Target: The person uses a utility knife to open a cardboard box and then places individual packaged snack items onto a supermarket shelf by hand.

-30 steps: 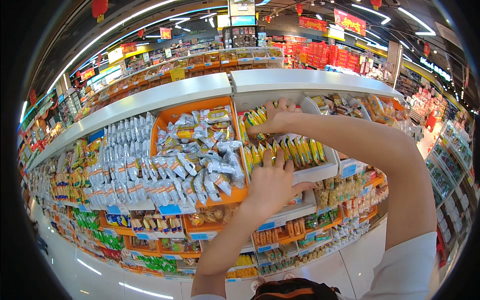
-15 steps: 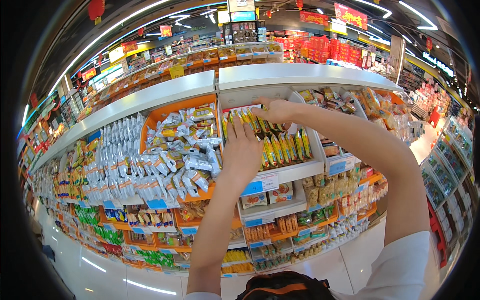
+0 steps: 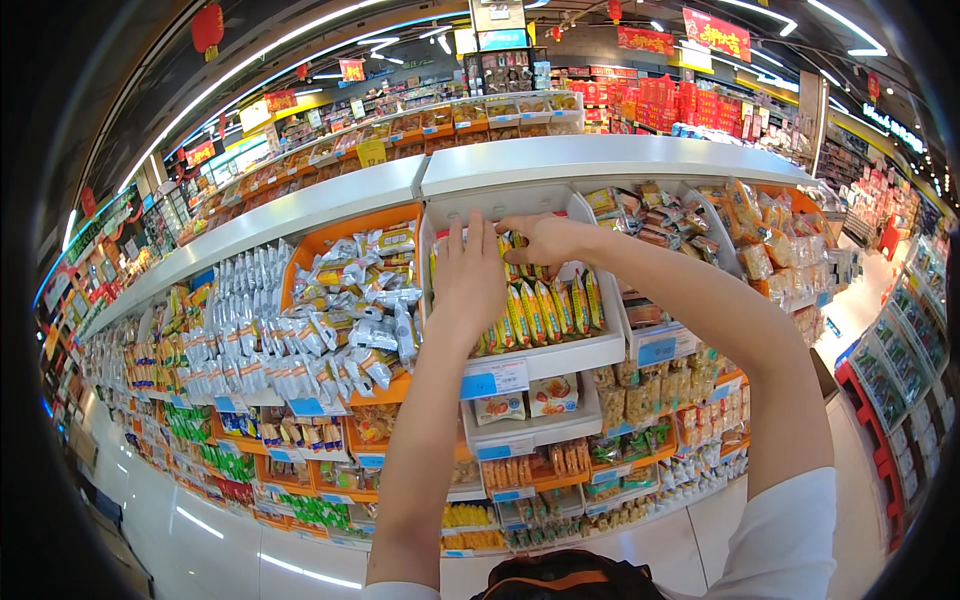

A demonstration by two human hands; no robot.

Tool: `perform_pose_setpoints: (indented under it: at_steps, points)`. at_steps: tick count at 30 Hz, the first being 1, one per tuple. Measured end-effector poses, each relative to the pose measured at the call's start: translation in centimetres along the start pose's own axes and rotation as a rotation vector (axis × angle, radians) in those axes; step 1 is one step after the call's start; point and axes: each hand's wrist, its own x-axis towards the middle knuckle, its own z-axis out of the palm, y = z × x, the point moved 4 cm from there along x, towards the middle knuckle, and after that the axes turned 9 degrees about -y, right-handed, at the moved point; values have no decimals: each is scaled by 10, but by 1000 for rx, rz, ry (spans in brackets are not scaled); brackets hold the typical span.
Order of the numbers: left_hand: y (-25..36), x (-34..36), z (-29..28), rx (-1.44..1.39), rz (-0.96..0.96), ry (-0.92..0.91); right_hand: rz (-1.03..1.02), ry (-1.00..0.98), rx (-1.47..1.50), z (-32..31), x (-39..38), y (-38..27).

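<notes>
The white rectangular plastic bin [image 3: 575,356] contains slim yellow-and-green wrapped packets [image 3: 545,312], standing in rows. The left hand [image 3: 472,278] lies over the bin's left side, fingers extended; its grip cannot be determined. The right hand [image 3: 545,240] is bent over the rear packets, its grip likewise hidden. The adjacent orange plastic bin [image 3: 343,230], left, contains heaped silver-and-white wrapped packets [image 3: 345,335].

A red lantern [image 3: 208,31] hangs overhead; silver packets [image 3: 345,335] lie heaped.
</notes>
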Motion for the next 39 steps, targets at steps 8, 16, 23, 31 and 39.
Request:
perform_pose_setpoints:
  at_steps: [8, 16, 23, 31, 39]
  points:
    - [-14, 10, 10, -182, 5, -231, -11, -121, -66, -4, -2, 4]
    - [-8, 7, 6, -136, -7, -125, -179, -12, -314, 0, 13, 17]
    - [-10, 0, 2, -49, 6, 22, -19, -41, -235, -12, -2, 2]
    - [65, -56, -76, -232, 247, 64, -154, 458, -508, -36, -46, -16]
    - [144, -185, -47, -663, 921, -434, -558, 910, -567, 79, -243, -26]
